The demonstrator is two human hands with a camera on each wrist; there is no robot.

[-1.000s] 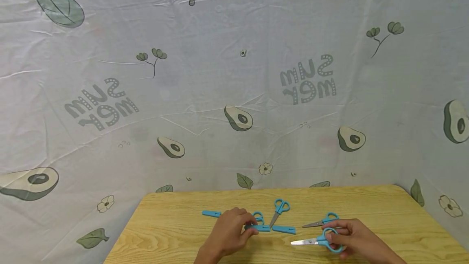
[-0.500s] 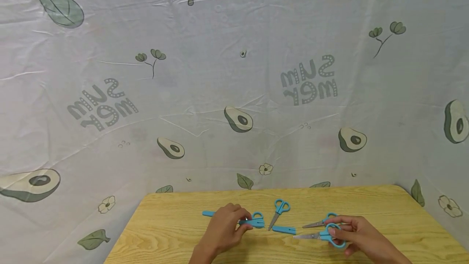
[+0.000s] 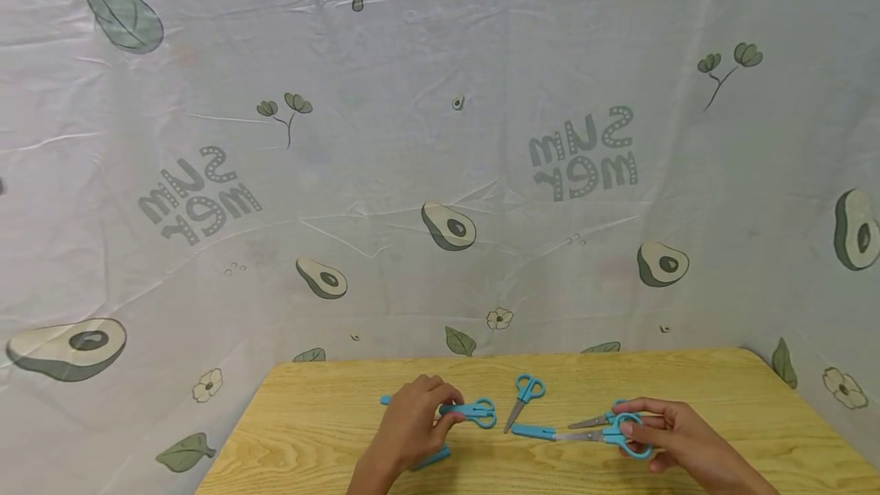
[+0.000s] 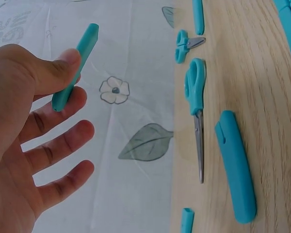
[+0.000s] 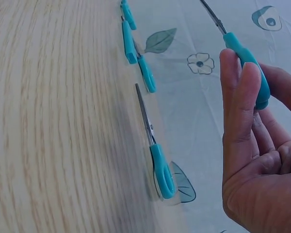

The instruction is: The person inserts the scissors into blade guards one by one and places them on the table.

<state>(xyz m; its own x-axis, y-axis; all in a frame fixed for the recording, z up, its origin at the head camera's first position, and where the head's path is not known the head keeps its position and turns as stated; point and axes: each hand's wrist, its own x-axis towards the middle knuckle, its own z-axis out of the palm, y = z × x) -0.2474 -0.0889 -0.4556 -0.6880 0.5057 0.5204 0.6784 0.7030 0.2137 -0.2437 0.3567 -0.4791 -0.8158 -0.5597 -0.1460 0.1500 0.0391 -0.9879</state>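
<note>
My left hand [image 3: 412, 420] pinches a blue scissors sheath [image 4: 76, 70] between thumb and forefinger, its other fingers spread. In the head view this sheath lines up with scissors [image 3: 486, 412] behind; the left wrist view shows those scissors [image 4: 196, 90] lying on the table, apart from it. My right hand [image 3: 663, 434] holds a second pair of scissors [image 5: 247, 60] by the blue handle, blade pointing left. In the head view its tip overlaps a sheath [image 3: 532, 431]; the right wrist view shows the scissors raised clear of the table.
More blue-handled scissors lie at the back [image 3: 525, 388] and behind my right hand [image 5: 157, 167]. Another sheath [image 3: 431, 458] is beside my left wrist, and one [image 3: 385, 399] peeks out behind the left hand. The wooden table [image 3: 309, 434] meets a printed curtain [image 3: 385, 174].
My left hand has drawn left and slightly up with its sheath, uncovering more of the scissors behind and a sheath near the wrist. My right hand has moved slightly right and up with its scissors.
</note>
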